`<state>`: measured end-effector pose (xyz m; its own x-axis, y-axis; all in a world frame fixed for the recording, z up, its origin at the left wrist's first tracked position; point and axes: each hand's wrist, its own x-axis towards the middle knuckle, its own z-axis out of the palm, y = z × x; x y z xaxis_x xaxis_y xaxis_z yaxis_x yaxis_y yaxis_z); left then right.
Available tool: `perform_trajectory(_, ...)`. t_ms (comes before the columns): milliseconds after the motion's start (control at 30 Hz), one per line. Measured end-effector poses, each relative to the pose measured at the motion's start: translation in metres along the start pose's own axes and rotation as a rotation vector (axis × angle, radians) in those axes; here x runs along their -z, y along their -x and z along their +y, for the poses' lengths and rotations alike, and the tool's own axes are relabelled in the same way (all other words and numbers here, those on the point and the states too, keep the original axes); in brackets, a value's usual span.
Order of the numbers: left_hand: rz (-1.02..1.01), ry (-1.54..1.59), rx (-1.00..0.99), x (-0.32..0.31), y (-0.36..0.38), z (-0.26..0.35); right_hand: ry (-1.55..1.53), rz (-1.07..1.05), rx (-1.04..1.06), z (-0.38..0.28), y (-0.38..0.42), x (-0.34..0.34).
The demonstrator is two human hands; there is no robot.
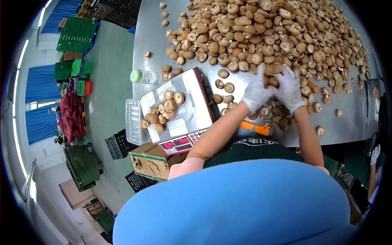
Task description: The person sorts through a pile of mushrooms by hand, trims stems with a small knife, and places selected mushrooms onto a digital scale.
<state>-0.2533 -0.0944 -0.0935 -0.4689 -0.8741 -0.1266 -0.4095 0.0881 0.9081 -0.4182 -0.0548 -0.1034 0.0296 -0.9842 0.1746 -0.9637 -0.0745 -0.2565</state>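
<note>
My left hand, in a white glove, reaches to the near edge of the pile of shiitake mushrooms, its fingers stretched out. Beside it, my right hand, gloved too, has its fingers apart and bent over the mushrooms. Several brown mushrooms lie between the two hands and touch the fingers; I see no firm grip on any of them. More loose mushrooms lie under my wrists, close to my apron.
Left of my hands stands a scale with red digits, bearing a clear plastic tray of mushrooms. Nearby are stacked clear trays, a green-lidded jar and an orange tool. Another person's gloved hand shows at far right.
</note>
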Motion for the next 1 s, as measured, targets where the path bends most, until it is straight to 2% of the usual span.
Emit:
perform_trajectory(67, 0.142, -0.179, -0.252, -0.036, 0.0, -0.01, 0.029, -0.044, -0.023, 0.021, 0.009, 0.006)
perform_trajectory(100, -0.052, -0.212, -0.025, -0.027, 0.008, 0.015, 0.018, -0.019, -0.065, 0.029, 0.012, 0.008)
perform_trajectory(200, -0.219, -0.387, -0.052, -0.019, 0.025, 0.032, -0.046, 0.167, -0.124, 0.051, 0.027, 0.005)
perform_trajectory(300, -0.253, -0.48, -0.108, 0.001, 0.049, 0.041, -0.396, 0.195, -0.212, 0.075, 0.037, -0.003)
perform_trajectory(333, -0.265, -0.508, -0.116, 0.01, 0.057, 0.043, -0.396, 0.197, -0.219, 0.077, 0.04, -0.001)
perform_trajectory(400, -0.15, -0.686, -0.117, 0.032, 0.07, 0.041, -0.477, 0.18, -0.17, 0.07, 0.045, 0.015)
perform_trajectory(467, 0.068, -0.834, -0.23, 0.052, 0.075, 0.009, -0.464, 0.176, -0.201, 0.069, 0.05, 0.019)
perform_trajectory(500, 0.024, -0.94, -0.129, 0.063, 0.079, 0.007, -0.54, 0.173, -0.225, 0.07, 0.053, 0.019)
perform_trajectory(533, 0.01, -1.03, -0.141, 0.069, 0.08, -0.001, -0.615, 0.17, -0.248, 0.071, 0.056, 0.018)
perform_trajectory(567, -0.167, -0.98, -0.004, 0.076, 0.08, -0.009, -0.64, 0.182, -0.259, 0.072, 0.059, 0.017)
perform_trajectory(600, -0.188, -1.0, 0.075, 0.073, 0.082, -0.02, -0.756, 0.173, -0.315, 0.067, 0.059, 0.023)
perform_trajectory(667, -0.138, -0.958, 0.038, 0.066, 0.079, -0.034, -0.78, 0.193, -0.356, 0.065, 0.061, 0.026)
perform_trajectory(733, -0.164, -0.981, 0.098, 0.063, 0.073, -0.042, -0.756, 0.217, -0.371, 0.058, 0.062, 0.037)
perform_trajectory(800, -0.161, -0.783, 0.023, 0.065, 0.073, -0.039, -1.055, 0.149, -0.516, 0.057, 0.065, 0.05)
perform_trajectory(833, -0.097, -0.744, -0.042, 0.061, 0.072, -0.042, -0.978, 0.206, -0.595, 0.079, 0.076, 0.017)
perform_trajectory(867, -0.077, -0.814, -0.101, 0.058, 0.07, -0.044, -0.957, 0.189, -0.494, 0.087, 0.081, 0.012)
perform_trajectory(933, -0.036, -0.636, -0.08, 0.052, 0.071, -0.031, -0.482, 0.106, -0.359, 0.079, 0.082, 0.03)
perform_trajectory(967, -0.038, -0.586, -0.011, 0.048, 0.069, -0.03, -0.412, 0.284, -0.247, 0.091, 0.088, 0.003)
perform_trajectory(1000, -0.081, -0.479, 0.103, 0.049, 0.067, -0.014, -0.457, 0.301, -0.252, 0.083, 0.085, 0.01)
